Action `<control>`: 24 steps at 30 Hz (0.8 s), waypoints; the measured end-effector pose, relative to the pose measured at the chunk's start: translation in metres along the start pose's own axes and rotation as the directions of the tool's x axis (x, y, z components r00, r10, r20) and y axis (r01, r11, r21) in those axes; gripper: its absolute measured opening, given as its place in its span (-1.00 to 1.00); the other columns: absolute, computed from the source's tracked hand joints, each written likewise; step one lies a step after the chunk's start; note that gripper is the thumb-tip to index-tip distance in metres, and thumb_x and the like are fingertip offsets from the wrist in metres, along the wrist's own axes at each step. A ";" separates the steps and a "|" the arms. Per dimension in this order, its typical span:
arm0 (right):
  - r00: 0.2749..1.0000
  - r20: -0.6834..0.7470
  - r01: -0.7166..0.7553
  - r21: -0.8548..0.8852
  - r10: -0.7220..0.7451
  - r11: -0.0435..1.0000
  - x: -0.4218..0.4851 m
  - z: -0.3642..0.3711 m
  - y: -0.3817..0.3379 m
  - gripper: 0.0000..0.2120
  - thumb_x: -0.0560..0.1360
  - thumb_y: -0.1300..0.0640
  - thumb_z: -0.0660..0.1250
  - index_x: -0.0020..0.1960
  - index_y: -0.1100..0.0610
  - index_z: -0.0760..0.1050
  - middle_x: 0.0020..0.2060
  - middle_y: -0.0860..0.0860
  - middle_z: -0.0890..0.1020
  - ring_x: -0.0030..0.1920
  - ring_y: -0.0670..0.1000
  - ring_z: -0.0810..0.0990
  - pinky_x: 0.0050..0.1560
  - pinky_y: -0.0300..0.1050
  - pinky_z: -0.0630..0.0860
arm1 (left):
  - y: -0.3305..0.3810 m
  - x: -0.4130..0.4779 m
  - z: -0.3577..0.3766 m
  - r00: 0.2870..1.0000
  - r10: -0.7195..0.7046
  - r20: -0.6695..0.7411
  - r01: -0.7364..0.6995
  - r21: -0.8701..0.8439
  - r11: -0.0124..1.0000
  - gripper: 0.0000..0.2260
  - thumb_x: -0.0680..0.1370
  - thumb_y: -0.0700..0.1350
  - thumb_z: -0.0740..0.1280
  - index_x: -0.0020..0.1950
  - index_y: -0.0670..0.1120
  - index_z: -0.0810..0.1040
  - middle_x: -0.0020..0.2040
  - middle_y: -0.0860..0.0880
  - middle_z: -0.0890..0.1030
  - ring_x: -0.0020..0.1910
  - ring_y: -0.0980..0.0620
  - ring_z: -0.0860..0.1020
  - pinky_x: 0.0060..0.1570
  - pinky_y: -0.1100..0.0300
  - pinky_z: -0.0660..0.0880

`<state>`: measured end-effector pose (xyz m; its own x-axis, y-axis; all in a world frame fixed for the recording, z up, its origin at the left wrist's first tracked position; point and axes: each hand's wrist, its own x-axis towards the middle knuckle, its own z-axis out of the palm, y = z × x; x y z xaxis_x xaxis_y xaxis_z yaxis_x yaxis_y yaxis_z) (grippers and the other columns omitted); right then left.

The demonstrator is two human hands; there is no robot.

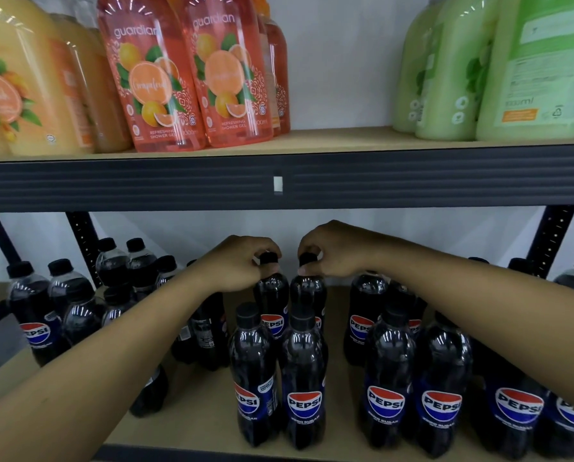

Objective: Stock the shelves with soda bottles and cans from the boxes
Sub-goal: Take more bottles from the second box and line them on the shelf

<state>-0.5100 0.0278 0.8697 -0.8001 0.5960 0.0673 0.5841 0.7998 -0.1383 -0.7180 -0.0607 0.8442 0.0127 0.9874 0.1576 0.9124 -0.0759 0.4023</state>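
Left hand (242, 261), right hand (329, 253): each reaches to the back of the lower shelf (199, 405).

Left-held bottle (272, 295), right-held bottle (309, 291): upright, long axis vertical, caps up, side by side behind a front pair (255, 361). Clear plastic, dark cola, black caps, red-white-blue Pepsi labels facing forward and partly hidden.

Grip: fingers and thumb of each hand curl round one cap, pinching it.

Further Pepsi bottles (32, 315) stand either side. Upper shelf (329, 141): orange shower gel bottles (152, 78), green bottles (529, 68).
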 end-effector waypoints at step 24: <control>0.989 0.062 0.129 0.093 -0.135 0.987 -0.081 0.007 -0.062 -0.65 0.54 -0.25 0.37 0.27 -0.17 0.55 0.07 -0.22 0.65 -0.04 -0.26 0.59 0.07 -0.17 0.56 | 0.001 -0.108 -0.009 0.957 0.114 0.265 0.014 -0.438 0.899 -0.57 0.53 0.08 0.46 0.40 0.14 0.52 0.30 0.17 0.62 0.27 0.15 0.60 0.34 0.06 0.50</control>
<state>-0.4825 -0.0705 0.8657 -0.8785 0.4772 0.0239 0.4611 0.8598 -0.2196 -0.7222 -0.1687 0.8360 0.2248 0.9735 -0.0425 0.6407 -0.1148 0.7592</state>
